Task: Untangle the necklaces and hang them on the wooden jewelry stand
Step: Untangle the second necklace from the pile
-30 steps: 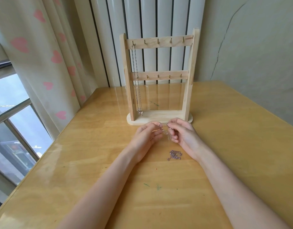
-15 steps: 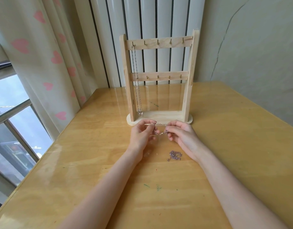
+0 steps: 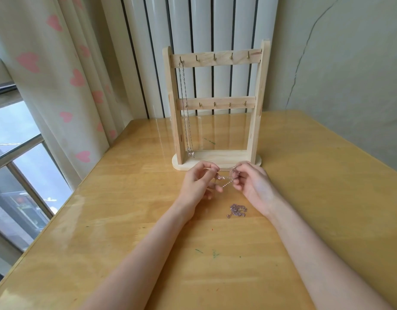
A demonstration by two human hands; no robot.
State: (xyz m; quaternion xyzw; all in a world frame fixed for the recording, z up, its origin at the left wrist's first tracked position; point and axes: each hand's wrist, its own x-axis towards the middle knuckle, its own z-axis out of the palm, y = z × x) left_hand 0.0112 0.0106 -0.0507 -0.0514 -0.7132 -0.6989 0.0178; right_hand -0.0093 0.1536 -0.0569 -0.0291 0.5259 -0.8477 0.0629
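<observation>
The left hand [image 3: 198, 183] and the right hand [image 3: 252, 185] are raised just above the bench [image 3: 327, 198], close together, each with fingertips pinched narrow on a thin pale chain [image 3: 226, 181] that runs between them and sags in a short loop; its fine detail is too small to make out. Both forearms reach in from the near edge, bare, the left one angling from the near left and the right one from the near right. Just near of the right hand, lying loose on the bench and apart from both hands, is a small tangled heap of chain [image 3: 237, 210], pinkish-silver in tone. Immediately beyond the hands stands the wooden jewelry stand [image 3: 256, 104], upright on its flat oval base, with two uprights and two crossbars, each bar carrying a row of small metal hooks. From the leftmost hook on the top bar hangs a silver necklace [image 3: 185, 113], its doubled strand falling straight down past the lower bar with the pendant end just above the base. The other hooks are bare. Small green and red marks dot the bench's glossy near surface. Behind the stand rises a white ribbed radiator [image 3: 204, 30]; to the left hang a cream curtain [image 3: 58, 74] printed with pink hearts and a window [image 3: 18, 164], and a cracked wall [image 3: 338, 63] lies to the right.
</observation>
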